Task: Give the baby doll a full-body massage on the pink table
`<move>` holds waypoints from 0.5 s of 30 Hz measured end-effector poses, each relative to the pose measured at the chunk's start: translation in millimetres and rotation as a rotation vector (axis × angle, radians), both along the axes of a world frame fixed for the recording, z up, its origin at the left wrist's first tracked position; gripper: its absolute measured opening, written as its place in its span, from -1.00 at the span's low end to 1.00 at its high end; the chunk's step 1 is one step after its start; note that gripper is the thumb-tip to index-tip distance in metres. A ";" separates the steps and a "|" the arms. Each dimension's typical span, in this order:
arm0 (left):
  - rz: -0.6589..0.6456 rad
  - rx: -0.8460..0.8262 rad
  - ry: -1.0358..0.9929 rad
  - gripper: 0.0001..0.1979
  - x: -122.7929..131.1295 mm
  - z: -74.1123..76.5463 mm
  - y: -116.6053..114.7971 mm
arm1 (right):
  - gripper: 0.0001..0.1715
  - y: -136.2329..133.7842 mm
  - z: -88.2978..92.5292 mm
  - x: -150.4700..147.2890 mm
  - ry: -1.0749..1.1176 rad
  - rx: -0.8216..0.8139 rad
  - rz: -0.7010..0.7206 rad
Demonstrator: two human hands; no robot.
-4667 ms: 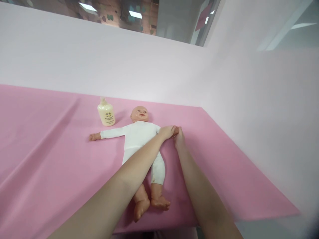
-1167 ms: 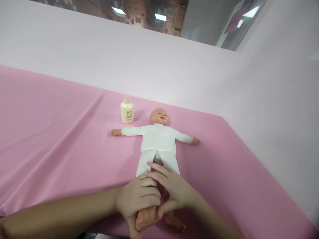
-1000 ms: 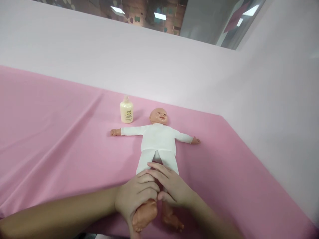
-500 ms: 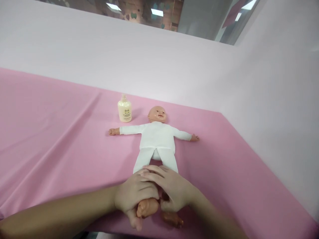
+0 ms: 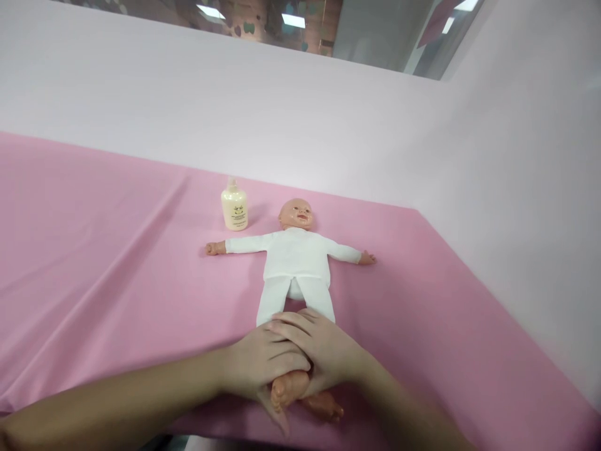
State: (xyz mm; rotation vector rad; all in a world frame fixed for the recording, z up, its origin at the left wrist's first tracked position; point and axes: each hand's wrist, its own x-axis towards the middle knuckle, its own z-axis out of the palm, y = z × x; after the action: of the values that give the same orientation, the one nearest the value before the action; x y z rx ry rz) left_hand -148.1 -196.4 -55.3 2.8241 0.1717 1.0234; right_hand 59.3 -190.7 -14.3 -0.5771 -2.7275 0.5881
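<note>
A baby doll (image 5: 297,254) in white clothes lies on its back, arms spread, head away from me. My left hand (image 5: 265,363) is wrapped round the doll's lower leg at the left, just above the foot (image 5: 287,388). Beside it, my right hand (image 5: 323,347) lies partly over my left fingers and curls at the doll's lower legs; its fingertips rest near my left knuckles. The other foot (image 5: 325,406) sticks out below my right hand. What my right palm touches is hidden.
A pump bottle of pale yellow liquid (image 5: 234,208) stands left of the doll's head. The pink cloth (image 5: 117,263) under the doll has folds at the left. A white wall (image 5: 235,106) with a window (image 5: 375,37) rises behind.
My left hand has moved slightly right with the doll's left-side foot, which is now closer to the other foot. My right hand has closed in against it.
</note>
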 end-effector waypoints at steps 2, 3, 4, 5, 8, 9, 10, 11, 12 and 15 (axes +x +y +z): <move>0.045 0.007 -0.008 -0.56 0.5 4.1 -2.2 | 0.12 1.8 1.2 -0.3 0.003 -0.019 0.028; 0.060 0.008 -0.006 -0.65 0.6 6.3 -2.9 | 0.17 2.8 1.6 -0.2 0.007 -0.028 0.042; 0.063 0.013 0.002 -0.72 0.8 8.2 -3.5 | 0.22 3.8 1.7 0.0 0.011 -0.036 0.053; 0.058 0.022 0.002 -0.76 1.1 9.4 -3.8 | 0.25 4.7 1.6 0.3 0.013 -0.040 0.060; 0.045 0.044 -0.042 -0.73 3.0 6.9 -3.9 | 0.18 6.8 -0.4 2.3 0.012 -0.034 0.058; 0.049 0.043 -0.059 -0.68 3.8 4.4 -3.8 | 0.12 7.1 -1.2 3.1 0.011 -0.031 0.053; 0.057 0.037 -0.063 -0.63 4.5 1.5 -3.7 | 0.07 7.3 -1.9 3.9 0.009 -0.028 0.048; 0.066 0.025 -0.053 -0.56 5.0 -1.3 -3.6 | 0.03 7.3 -2.6 4.6 0.008 -0.025 0.043; 0.072 0.011 -0.037 -0.50 5.3 -3.7 -3.5 | 0.00 7.2 -3.2 5.2 0.009 -0.022 0.039; 0.073 -0.032 -0.052 -0.45 4.5 -7.2 -4.3 | -0.05 6.6 -6.1 6.5 0.018 -0.004 0.026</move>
State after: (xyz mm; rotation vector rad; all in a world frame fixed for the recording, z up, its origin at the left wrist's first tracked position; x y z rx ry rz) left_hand -143.6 -200.7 -62.5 2.7779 0.2853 1.0983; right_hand 65.8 -184.2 -20.4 -0.5352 -2.7220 0.6019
